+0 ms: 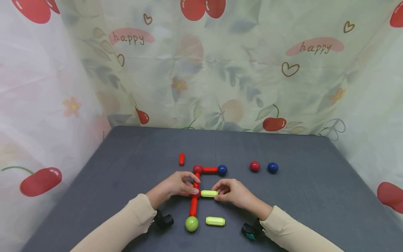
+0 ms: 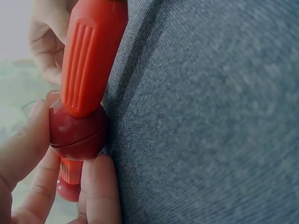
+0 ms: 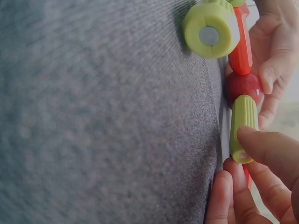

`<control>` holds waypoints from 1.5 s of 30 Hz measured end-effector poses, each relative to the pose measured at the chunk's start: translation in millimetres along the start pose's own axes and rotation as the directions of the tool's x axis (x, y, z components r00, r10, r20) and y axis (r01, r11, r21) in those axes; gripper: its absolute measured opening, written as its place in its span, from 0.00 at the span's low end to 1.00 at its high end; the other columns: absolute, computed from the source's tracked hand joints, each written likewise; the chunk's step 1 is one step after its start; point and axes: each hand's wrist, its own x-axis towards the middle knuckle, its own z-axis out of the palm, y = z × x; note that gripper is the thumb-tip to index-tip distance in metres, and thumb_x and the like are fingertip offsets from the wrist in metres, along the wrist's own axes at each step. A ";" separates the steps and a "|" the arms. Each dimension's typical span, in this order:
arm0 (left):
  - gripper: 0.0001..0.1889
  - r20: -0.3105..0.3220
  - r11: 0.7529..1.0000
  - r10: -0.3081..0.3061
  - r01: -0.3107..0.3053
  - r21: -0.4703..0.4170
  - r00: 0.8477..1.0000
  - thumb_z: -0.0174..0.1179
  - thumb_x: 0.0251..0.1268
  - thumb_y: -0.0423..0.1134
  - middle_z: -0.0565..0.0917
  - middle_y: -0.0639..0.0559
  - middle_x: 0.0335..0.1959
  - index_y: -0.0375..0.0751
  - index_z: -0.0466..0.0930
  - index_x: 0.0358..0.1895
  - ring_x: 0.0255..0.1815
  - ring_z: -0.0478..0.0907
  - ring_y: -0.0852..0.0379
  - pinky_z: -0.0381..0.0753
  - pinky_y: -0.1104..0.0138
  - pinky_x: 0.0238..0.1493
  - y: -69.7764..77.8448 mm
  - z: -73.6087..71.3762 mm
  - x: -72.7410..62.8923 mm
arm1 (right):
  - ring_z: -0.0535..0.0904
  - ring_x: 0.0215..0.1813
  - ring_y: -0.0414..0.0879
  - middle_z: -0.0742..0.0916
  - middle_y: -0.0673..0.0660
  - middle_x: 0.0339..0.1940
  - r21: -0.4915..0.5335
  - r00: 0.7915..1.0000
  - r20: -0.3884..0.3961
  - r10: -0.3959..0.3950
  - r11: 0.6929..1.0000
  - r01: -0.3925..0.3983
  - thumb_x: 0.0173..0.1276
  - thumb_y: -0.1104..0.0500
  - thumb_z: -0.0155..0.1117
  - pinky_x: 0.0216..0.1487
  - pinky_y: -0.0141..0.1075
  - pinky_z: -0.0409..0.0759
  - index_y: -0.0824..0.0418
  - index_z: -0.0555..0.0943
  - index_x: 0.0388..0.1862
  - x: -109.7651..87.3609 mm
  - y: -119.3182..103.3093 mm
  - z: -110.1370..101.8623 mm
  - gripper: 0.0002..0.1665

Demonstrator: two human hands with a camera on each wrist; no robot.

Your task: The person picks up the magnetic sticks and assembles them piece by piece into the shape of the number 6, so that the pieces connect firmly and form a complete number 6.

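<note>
My left hand [image 1: 181, 183] pinches the middle red ball [image 2: 77, 133] of a toy stick-and-ball figure. My right hand [image 1: 234, 192] holds a yellow-green stick [image 1: 209, 193] between thumb and fingers, its far end against that ball. From the ball, a lower red stick [image 1: 193, 207] runs to a green ball [image 1: 191, 224] nearest me. The upper red stick [image 1: 197, 177], partly hidden by left fingers, reaches the top red ball [image 1: 197, 169]. A sideways red stick [image 1: 210, 170] joins the top ball to a blue ball [image 1: 222, 170].
On the dark grey table [image 1: 141, 150] lie a loose red stick [image 1: 181, 159], a loose red ball [image 1: 254, 166] and another blue ball [image 1: 273, 168]. Another yellow-green stick [image 1: 215, 221] rests just right of the green ball. A printed cloth [image 1: 214, 70] hangs behind the table.
</note>
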 end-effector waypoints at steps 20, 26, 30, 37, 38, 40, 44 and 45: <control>0.16 -0.005 1.000 0.008 -0.008 -0.012 1.000 0.72 0.52 0.33 0.81 0.48 0.30 0.43 0.83 0.46 0.27 0.78 0.59 0.82 0.67 0.35 -1.4 -1.2 -1.3 | 0.79 0.46 0.45 0.83 0.56 0.49 0.116 0.998 -0.011 0.060 0.992 -0.058 0.61 0.57 0.72 0.47 0.36 0.80 0.63 0.76 0.57 -16.2 3.7 0.1 0.26; 0.16 -0.003 1.000 0.008 -0.008 -0.013 1.000 0.73 0.52 0.33 0.80 0.49 0.30 0.43 0.83 0.46 0.27 0.77 0.59 0.82 0.68 0.34 -1.8 -0.4 -0.3 | 0.78 0.45 0.44 0.81 0.57 0.46 0.150 0.992 -0.009 0.124 0.981 -0.121 0.61 0.56 0.72 0.44 0.36 0.79 0.66 0.72 0.57 -35.1 -1.8 5.9 0.30; 0.16 -0.008 1.000 0.001 -0.001 -0.013 1.000 0.73 0.51 0.33 0.80 0.49 0.30 0.44 0.83 0.46 0.28 0.77 0.59 0.82 0.68 0.35 -1.0 0.4 0.3 | 0.77 0.42 0.44 0.80 0.57 0.43 0.162 0.992 0.043 0.117 0.979 -0.123 0.60 0.57 0.73 0.42 0.33 0.78 0.67 0.73 0.55 -46.5 -3.1 10.7 0.29; 0.16 -0.011 1.000 -0.001 0.001 -0.015 1.000 0.73 0.51 0.33 0.80 0.49 0.30 0.44 0.84 0.46 0.28 0.77 0.59 0.82 0.67 0.35 -0.8 0.4 -0.2 | 0.76 0.41 0.44 0.80 0.54 0.40 0.135 0.991 0.121 0.059 0.988 -0.076 0.58 0.59 0.74 0.39 0.29 0.78 0.66 0.76 0.50 -57.9 -5.8 18.2 0.24; 0.16 -0.011 1.000 -0.002 0.001 -0.014 1.000 0.73 0.51 0.33 0.80 0.49 0.30 0.44 0.84 0.46 0.28 0.77 0.59 0.82 0.67 0.35 -0.9 0.3 -0.4 | 0.76 0.41 0.44 0.80 0.54 0.39 0.121 0.990 0.129 0.047 0.991 -0.063 0.58 0.59 0.74 0.39 0.29 0.78 0.65 0.77 0.50 -58.5 -6.3 19.0 0.24; 0.16 -0.010 1.000 -0.001 0.000 -0.013 1.000 0.73 0.52 0.33 0.80 0.49 0.30 0.44 0.84 0.46 0.28 0.77 0.59 0.82 0.67 0.35 -1.0 0.0 -0.8 | 0.76 0.40 0.44 0.80 0.53 0.39 0.088 0.989 0.143 0.032 0.995 -0.045 0.57 0.59 0.74 0.39 0.29 0.78 0.64 0.77 0.49 -59.0 -7.0 20.4 0.22; 0.16 -0.014 1.000 -0.001 0.000 -0.011 1.000 0.73 0.51 0.33 0.80 0.49 0.30 0.44 0.84 0.45 0.28 0.77 0.59 0.82 0.67 0.35 -1.2 -0.6 -0.8 | 0.76 0.38 0.41 0.80 0.51 0.37 0.009 0.989 0.148 0.017 1.000 -0.019 0.57 0.59 0.74 0.37 0.28 0.77 0.60 0.79 0.47 -57.6 -7.4 23.1 0.20; 0.16 -0.015 1.000 0.000 0.000 -0.011 1.000 0.73 0.51 0.33 0.80 0.49 0.30 0.44 0.84 0.45 0.28 0.77 0.59 0.82 0.67 0.35 -1.3 -0.7 -0.9 | 0.75 0.37 0.41 0.80 0.51 0.37 -0.006 0.989 0.147 0.013 1.000 -0.012 0.57 0.60 0.74 0.36 0.27 0.77 0.60 0.79 0.46 -57.0 -7.3 23.6 0.19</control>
